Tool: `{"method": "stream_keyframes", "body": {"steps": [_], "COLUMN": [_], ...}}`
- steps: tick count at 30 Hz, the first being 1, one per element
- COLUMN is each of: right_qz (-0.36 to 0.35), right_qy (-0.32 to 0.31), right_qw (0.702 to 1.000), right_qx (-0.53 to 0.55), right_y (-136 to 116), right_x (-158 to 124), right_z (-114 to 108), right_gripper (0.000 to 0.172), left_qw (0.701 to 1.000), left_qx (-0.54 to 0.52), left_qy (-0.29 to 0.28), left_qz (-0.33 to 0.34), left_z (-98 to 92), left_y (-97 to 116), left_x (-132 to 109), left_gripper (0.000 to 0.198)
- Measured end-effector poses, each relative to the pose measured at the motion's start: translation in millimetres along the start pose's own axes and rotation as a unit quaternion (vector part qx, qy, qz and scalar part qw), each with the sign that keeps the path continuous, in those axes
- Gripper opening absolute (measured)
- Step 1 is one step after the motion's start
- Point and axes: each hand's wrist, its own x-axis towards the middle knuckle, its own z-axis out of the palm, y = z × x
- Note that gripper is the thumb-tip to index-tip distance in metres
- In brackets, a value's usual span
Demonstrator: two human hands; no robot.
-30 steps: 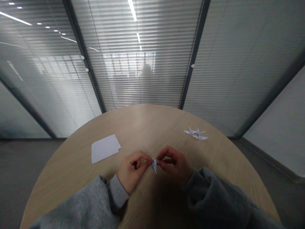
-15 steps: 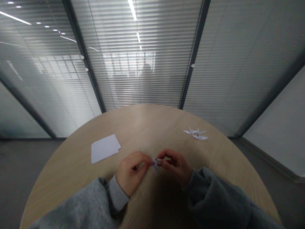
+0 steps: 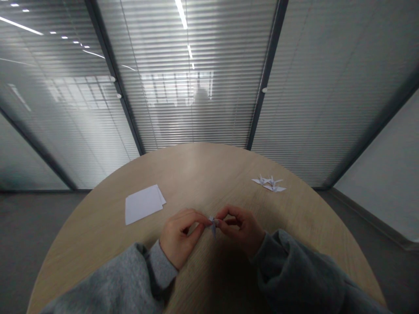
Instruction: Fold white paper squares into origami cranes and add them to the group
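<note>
- A small white folded paper shape (image 3: 213,223) is held in the lower middle of the frame, over the round light wooden desk (image 3: 203,174).
- Whether the paper shape touches the desk cannot be told.
- The paper shape is pinched on its left side by the left hand (image 3: 178,237). This grip is closed on the paper with the thumb and first finger.
- The same paper shape is pinched on its right side by the right hand (image 3: 242,226). This grip is closed on the paper too, and the other fingers are curled in.
- The two hands are kept close together, and their fingertips nearly meet at the paper.
- Both arms are covered by grey soft sleeves (image 3: 108,283), which are seen along the bottom of the frame.
- A small stack of flat white paper sheets (image 3: 144,203) is laid on the desk, left of the middle and well apart from the left hand.
- A little group of white folded paper birds (image 3: 270,183) is laid on the desk, right of the middle and well apart from the right hand.
- The upper half of the frame is filled by glass walls with grey slatted blinds (image 3: 196,87), which are split by dark frames.
- Long ceiling lights are mirrored in the glass at the upper left.
</note>
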Motion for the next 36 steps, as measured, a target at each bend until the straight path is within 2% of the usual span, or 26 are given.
{"method": "stream_keyframes", "body": {"steps": [6,9,14,21,25,31,36], "right_qz": [-0.043,-0.070,-0.102,-0.161,-0.157,-0.144,-0.178], "right_qy": [0.011,0.021,0.038,0.043,0.035,0.026,0.046], "right_qw": [0.999,0.996,0.989,0.970,0.971,0.981,0.973], "right_qx": [-0.023,-0.044,-0.101,-0.179,-0.174,-0.124,-0.140], "right_y": [0.2,0.5,-2.8,-7.3,-9.0,-5.7,-3.0], "right_x": [-0.9,-0.8,-1.1,-2.5,-2.0,-1.5,-0.8], "right_z": [1.2,2.3,1.7,1.3,0.7,-0.2,3.0], "right_gripper": [0.023,0.022,0.017,0.017,0.017,0.006,0.004], "left_qw": [0.996,0.992,0.990,0.989,0.986,0.980,0.975], "left_qx": [0.026,0.034,0.035,0.017,0.012,-0.026,-0.058], "left_qy": [0.014,0.001,-0.023,-0.017,-0.016,0.002,-0.009], "left_qz": [-0.089,-0.118,-0.135,-0.146,-0.167,-0.196,-0.216], "left_z": [2.3,3.5,4.0,4.8,5.0,6.3,7.2], "left_y": [0.2,-1.5,-1.9,-3.1,-3.5,-5.9,-7.7], "left_x": [0.8,0.4,-0.3,-0.5,-0.3,0.0,-0.7], "left_gripper": [0.015,0.018,0.024,0.026,0.026,0.031,0.034]}}
